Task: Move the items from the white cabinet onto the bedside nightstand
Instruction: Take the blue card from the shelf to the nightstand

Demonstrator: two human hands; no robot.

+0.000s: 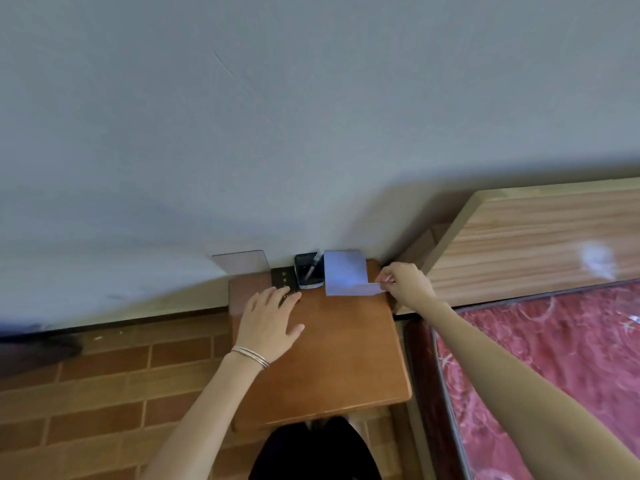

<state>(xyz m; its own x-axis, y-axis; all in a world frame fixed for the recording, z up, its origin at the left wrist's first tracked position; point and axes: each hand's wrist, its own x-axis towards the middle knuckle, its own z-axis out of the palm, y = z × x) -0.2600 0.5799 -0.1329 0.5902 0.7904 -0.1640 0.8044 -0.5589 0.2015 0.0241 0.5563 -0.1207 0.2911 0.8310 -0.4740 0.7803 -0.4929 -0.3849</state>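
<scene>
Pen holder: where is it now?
Head view: pen holder at the back of the nightstand, between the book on its left and the blue paper on its right.

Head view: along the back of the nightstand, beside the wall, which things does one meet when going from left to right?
grey translucent sheet → dark book → black pen holder with a pen in it → blue paper → right hand, which pinches the paper's lower right corner

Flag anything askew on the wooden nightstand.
The pale blue paper sheet is bent up against the wall, its lower corner pinched by the right hand. The clear plastic panel seems to overhang the left edge of the wooden nightstand.
</scene>
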